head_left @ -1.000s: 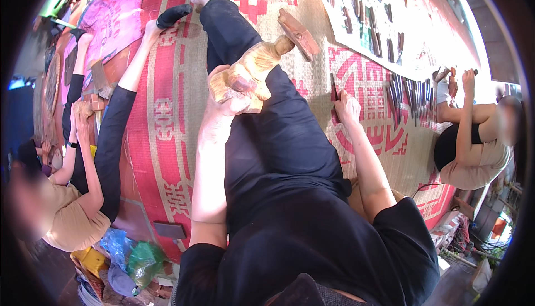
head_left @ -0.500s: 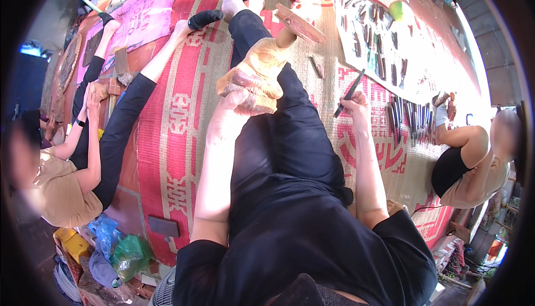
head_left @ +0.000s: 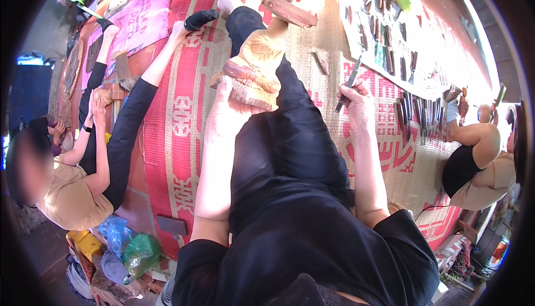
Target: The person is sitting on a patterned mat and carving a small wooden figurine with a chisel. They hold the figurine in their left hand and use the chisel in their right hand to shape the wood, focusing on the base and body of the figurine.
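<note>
Left hand (head_left: pixel 229 104) grips the carving (head_left: pixel 255 55) by its base (head_left: pixel 253 95), over the legs (head_left: pixel 278 144), right hand (head_left: pixel 359 101) pinches a tool (head_left: pixel 354 72); carving looks stiff, middling in weight, hardly slippery, narrower far end likelier to chip, so base seems best hold.

- One carved wooden figure (head_left: pixel 253 73), in the person's left fingers (head_left: pixel 245 107).
- One thin tool (head_left: pixel 353 74), in the person's right fingers (head_left: pixel 362 87).
- One flat wood block (head_left: pixel 291 11).
- One short dark stick (head_left: pixel 320 62).
- One red and tan mat (head_left: pixel 329 116).
- One pale sheet (head_left: pixel 426 77).
- Well over a dozen tools on the sheet (head_left: pixel 403 69), too crowded and washed out by glare for an exact number.
- At least ten slim tools (head_left: pixel 409 110) in a row on the mat, set too closely for an exact count.
- One green round thing (head_left: pixel 405 0).
- Two plastic bags: one blue bag (head_left: pixel 116 234), one green bag (head_left: pixel 141 254).
- One pink cloth (head_left: pixel 145 22).
- One dark flat slab (head_left: pixel 171 225).
- Two people in tan shirts: one on the left (head_left: pixel 78 203), one on the right (head_left: pixel 489 186).
</note>
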`<action>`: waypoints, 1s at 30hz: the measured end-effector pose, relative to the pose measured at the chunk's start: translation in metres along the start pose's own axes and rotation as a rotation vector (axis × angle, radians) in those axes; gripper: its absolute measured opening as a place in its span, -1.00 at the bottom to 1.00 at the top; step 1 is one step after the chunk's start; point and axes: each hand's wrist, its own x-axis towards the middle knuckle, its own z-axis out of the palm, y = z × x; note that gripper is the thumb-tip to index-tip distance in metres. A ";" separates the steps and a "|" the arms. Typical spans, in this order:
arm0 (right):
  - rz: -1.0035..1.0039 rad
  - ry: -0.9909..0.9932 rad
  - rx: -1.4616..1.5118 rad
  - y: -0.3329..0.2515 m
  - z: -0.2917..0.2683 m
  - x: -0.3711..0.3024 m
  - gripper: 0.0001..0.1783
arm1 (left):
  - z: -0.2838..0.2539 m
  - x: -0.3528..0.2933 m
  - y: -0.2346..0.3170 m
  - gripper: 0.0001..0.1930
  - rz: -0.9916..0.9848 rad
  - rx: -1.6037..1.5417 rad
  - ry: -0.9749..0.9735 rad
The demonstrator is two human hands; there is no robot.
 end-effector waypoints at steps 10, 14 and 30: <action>0.054 0.049 0.063 0.007 -0.006 0.017 -0.92 | 0.006 0.019 0.004 -0.12 0.030 -0.042 -0.007; 0.043 0.019 0.101 0.014 -0.007 0.023 -0.90 | 0.010 0.028 -0.002 -0.10 0.085 -0.052 0.012; 0.041 -0.015 0.174 0.006 -0.005 0.022 -0.89 | 0.023 0.079 -0.048 0.07 0.002 -0.266 -0.130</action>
